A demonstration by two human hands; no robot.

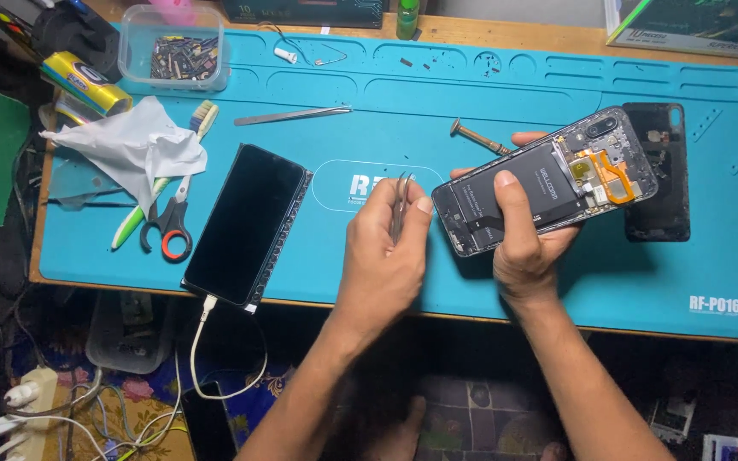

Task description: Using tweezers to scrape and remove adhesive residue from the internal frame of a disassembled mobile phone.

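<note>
My right hand [524, 239] grips an opened phone [548, 179] above the blue mat, its back off so the black battery and an orange flex cable show; my thumb lies across the battery. My left hand [382, 256] holds slim metal tweezers [401, 205] pinched between thumb and fingers, tips pointing up, just left of the phone's lower end. The phone's black back cover [658, 175] lies on the mat behind it. A small brass-coloured screwdriver [477, 137] rests near the phone's top edge.
A blue repair mat [386, 111] covers the wooden table. On it lie a second phone [245, 224] with a white cable, scissors [168, 226], a toothbrush [164, 179], crumpled tissue [134, 141], another pair of tweezers [292, 114] and a clear box of small parts [174, 49].
</note>
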